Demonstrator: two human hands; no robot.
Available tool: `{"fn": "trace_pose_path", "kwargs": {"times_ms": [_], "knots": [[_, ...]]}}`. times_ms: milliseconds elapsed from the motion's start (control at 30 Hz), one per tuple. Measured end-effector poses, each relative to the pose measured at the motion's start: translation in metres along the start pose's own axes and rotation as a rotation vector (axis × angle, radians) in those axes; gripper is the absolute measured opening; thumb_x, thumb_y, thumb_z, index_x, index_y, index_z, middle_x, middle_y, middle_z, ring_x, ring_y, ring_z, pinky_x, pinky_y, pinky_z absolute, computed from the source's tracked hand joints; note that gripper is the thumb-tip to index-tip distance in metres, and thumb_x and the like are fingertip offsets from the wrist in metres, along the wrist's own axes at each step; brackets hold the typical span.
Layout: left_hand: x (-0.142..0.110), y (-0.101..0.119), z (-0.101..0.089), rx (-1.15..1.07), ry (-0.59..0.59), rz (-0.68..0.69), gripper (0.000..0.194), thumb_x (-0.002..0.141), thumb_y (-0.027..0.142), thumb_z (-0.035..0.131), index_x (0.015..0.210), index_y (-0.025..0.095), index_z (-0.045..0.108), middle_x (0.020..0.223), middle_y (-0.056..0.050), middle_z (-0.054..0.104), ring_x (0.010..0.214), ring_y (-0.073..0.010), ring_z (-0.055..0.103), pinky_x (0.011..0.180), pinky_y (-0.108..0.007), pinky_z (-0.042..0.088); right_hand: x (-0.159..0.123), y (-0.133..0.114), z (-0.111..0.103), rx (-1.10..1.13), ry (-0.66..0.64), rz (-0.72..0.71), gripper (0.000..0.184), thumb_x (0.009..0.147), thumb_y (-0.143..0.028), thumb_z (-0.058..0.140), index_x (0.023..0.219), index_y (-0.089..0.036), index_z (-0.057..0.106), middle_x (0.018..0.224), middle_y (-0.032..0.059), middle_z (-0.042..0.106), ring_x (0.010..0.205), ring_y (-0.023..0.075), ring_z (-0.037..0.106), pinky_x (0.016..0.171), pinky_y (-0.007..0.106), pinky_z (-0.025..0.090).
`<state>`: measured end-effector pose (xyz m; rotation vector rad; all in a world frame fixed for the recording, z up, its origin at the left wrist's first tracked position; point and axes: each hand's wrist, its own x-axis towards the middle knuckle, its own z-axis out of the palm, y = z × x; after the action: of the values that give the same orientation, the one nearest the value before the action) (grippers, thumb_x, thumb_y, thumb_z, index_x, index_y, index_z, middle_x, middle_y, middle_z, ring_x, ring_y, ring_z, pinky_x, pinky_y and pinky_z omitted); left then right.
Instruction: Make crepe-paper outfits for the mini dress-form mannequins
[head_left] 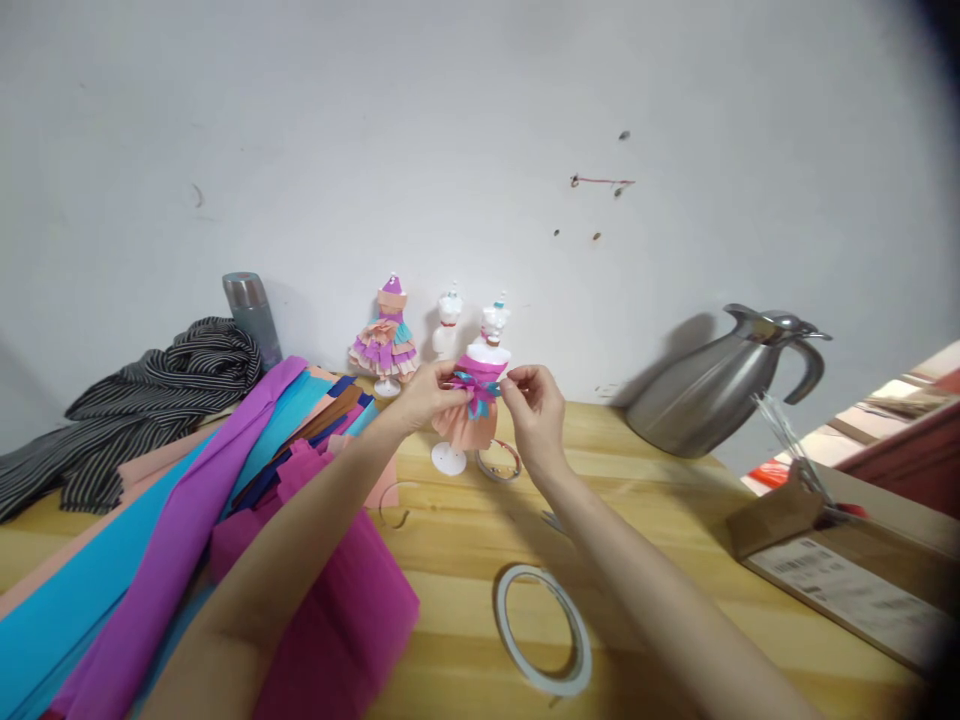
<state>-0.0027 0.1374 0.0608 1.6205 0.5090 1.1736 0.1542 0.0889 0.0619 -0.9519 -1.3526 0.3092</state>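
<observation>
A small white mannequin (487,354) on a round base stands in front of me, wearing a magenta top and a peach crepe-paper skirt (471,432). At its waist sits a magenta and blue paper bow (480,386). My left hand (429,396) pinches the bow's left side, thumb across the front. On the opposite side, my right hand (537,408) has thumb and index finger closed at the bow's right tip. Behind stand a mannequin in a ruffled paper dress (384,345) and two white mannequins, one bare (448,325) and one partly hidden (495,320).
Crepe-paper strips (180,500) and a magenta sheet (352,610) cover the left side. A tape roll (504,632) lies in front, with a smaller ring (480,470) behind. Right are a steel jug (697,390) and a cardboard box (862,560); back left, a flask (253,315) and striped cloth (172,370).
</observation>
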Motion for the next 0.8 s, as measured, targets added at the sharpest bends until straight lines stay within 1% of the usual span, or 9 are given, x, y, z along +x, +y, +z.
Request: {"fn": "trace_pose_path", "kwargs": {"times_ms": [33, 100, 167, 300, 400, 600, 800], "knots": [[0.0, 0.0, 0.0, -0.007, 0.004, -0.003, 0.037, 0.064, 0.021, 0.073, 0.099, 0.011, 0.068, 0.091, -0.008, 0.071, 0.087, -0.0215, 0.065, 0.084, -0.034, 0.048, 0.0, 0.003, -0.001, 0.048, -0.01, 0.029, 0.015, 0.08, -0.032, 0.059, 0.087, -0.019, 0.059, 0.083, 0.0028, 0.063, 0.078, 0.0177, 0.059, 0.071, 0.031, 0.047], [0.001, 0.002, 0.001, -0.015, 0.012, -0.011, 0.038, 0.063, 0.021, 0.073, 0.099, 0.01, 0.067, 0.09, -0.008, 0.071, 0.086, -0.0213, 0.065, 0.083, -0.034, 0.049, -0.001, 0.009, -0.002, 0.122, -0.069, 0.074, 0.025, 0.082, -0.037, 0.057, 0.097, -0.019, 0.063, 0.097, 0.0073, 0.068, 0.091, 0.022, 0.062, 0.079, 0.036, 0.048], [0.001, 0.002, 0.002, -0.014, 0.025, -0.016, 0.038, 0.062, 0.021, 0.074, 0.098, 0.01, 0.066, 0.091, -0.008, 0.071, 0.084, -0.0209, 0.065, 0.082, -0.034, 0.049, -0.002, 0.014, -0.003, 0.148, -0.125, 0.094, 0.03, 0.083, -0.041, 0.055, 0.101, -0.019, 0.066, 0.102, 0.0086, 0.07, 0.097, 0.0248, 0.063, 0.084, 0.041, 0.048], [0.0, 0.001, 0.003, -0.004, 0.051, -0.014, 0.036, 0.062, 0.021, 0.074, 0.096, 0.012, 0.067, 0.093, -0.008, 0.071, 0.084, -0.0208, 0.065, 0.082, -0.034, 0.049, -0.003, 0.018, -0.004, 0.138, -0.136, 0.095, 0.037, 0.084, -0.05, 0.052, 0.096, -0.019, 0.07, 0.097, 0.0077, 0.073, 0.096, 0.0266, 0.064, 0.086, 0.043, 0.048], [-0.001, 0.0, 0.002, 0.016, 0.066, -0.011, 0.033, 0.063, 0.022, 0.073, 0.094, 0.012, 0.068, 0.089, -0.007, 0.072, 0.081, -0.0203, 0.065, 0.079, -0.033, 0.05, -0.003, 0.016, -0.005, 0.139, -0.137, 0.095, 0.041, 0.084, -0.054, 0.052, 0.092, -0.019, 0.071, 0.093, 0.0067, 0.074, 0.091, 0.0264, 0.066, 0.084, 0.042, 0.05], [-0.001, 0.0, 0.001, 0.007, 0.063, -0.015, 0.031, 0.062, 0.02, 0.073, 0.092, 0.012, 0.07, 0.085, -0.006, 0.072, 0.077, -0.0192, 0.065, 0.077, -0.032, 0.049, -0.002, 0.011, -0.006, 0.134, -0.138, 0.08, 0.042, 0.084, -0.056, 0.051, 0.09, -0.019, 0.071, 0.09, 0.007, 0.074, 0.088, 0.0263, 0.067, 0.081, 0.041, 0.051], [-0.001, 0.001, 0.002, -0.015, 0.077, -0.036, 0.03, 0.06, 0.02, 0.074, 0.088, 0.012, 0.071, 0.083, -0.005, 0.071, 0.078, -0.0192, 0.064, 0.08, -0.033, 0.048, -0.002, 0.01, -0.005, 0.139, -0.146, 0.079, 0.043, 0.084, -0.057, 0.051, 0.089, -0.019, 0.071, 0.09, 0.0069, 0.074, 0.089, 0.0265, 0.067, 0.083, 0.042, 0.05]]}}
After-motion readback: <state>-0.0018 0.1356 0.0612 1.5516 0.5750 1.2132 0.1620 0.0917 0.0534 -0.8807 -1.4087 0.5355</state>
